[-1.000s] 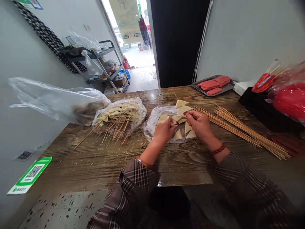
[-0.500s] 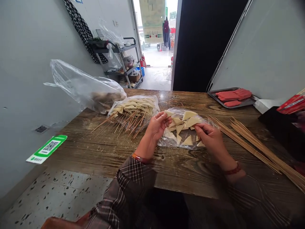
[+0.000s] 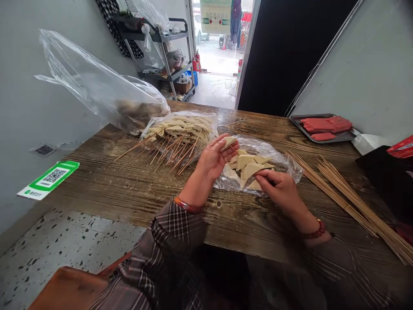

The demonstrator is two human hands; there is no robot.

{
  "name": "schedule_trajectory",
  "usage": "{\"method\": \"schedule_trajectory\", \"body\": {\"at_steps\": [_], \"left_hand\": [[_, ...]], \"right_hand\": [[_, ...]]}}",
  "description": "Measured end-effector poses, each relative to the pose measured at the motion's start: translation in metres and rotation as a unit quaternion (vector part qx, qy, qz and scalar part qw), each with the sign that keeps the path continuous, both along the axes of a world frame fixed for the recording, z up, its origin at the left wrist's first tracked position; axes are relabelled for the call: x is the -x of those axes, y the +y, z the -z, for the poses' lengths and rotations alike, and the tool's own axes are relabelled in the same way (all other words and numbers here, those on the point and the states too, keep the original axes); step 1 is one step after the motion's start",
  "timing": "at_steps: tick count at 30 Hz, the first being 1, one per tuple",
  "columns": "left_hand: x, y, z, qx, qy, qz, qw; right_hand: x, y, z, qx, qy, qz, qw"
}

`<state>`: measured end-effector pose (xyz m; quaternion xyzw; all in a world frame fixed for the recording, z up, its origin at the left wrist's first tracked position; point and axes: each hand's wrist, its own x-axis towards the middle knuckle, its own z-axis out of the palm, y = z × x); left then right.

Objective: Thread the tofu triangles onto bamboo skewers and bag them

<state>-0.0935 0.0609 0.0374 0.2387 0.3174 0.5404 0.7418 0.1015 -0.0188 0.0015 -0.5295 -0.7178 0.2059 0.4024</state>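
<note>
My left hand [image 3: 214, 159] is turned palm up, its thumb pressing a small stack of pale triangular tofu slices [image 3: 228, 143] against the fingers. To its right, my right hand [image 3: 278, 186] pinches the corner of another triangular tofu slice [image 3: 251, 171] between thumb and fingers. That slice is over a loose pile of similar triangles [image 3: 242, 161] on a clear plastic bag [image 3: 222, 184] spread on the table. A thin reddish-brown stick shows by my left fingertips; whether it belongs to the held stack I cannot tell.
Left of my hands, skewered slices [image 3: 183, 129] lie heaped on plastic. Behind them leans a large clear bag [image 3: 97, 86]. Bare bamboo skewers [image 3: 335, 193] lie at right, beyond them a dark tray [image 3: 309, 129] with red packs. A green-and-white code card [image 3: 48, 180] is at the left edge.
My left hand has opened its fingers out under the slices, palm turned up. My right hand has moved slightly left and down with its slice. The camera view has tilted down.
</note>
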Motion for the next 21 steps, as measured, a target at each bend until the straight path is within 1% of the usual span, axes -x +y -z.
{"method": "schedule_trajectory", "body": {"at_steps": [6, 17, 21], "left_hand": [[-0.0005, -0.0007, 0.0009, 0.002, -0.011, -0.003, 1.000], [-0.0019, -0.0004, -0.0008, 0.016, -0.039, -0.011, 0.999], [-0.0018, 0.0005, -0.0002, 0.019, -0.041, -0.009, 0.999]], "right_hand": [[-0.0014, -0.0004, 0.0001, -0.001, -0.001, -0.011, 1.000], [-0.0021, 0.0000, 0.0013, -0.010, 0.002, -0.006, 1.000], [-0.0030, 0.0003, 0.0030, 0.000, 0.006, -0.007, 1.000]]}}
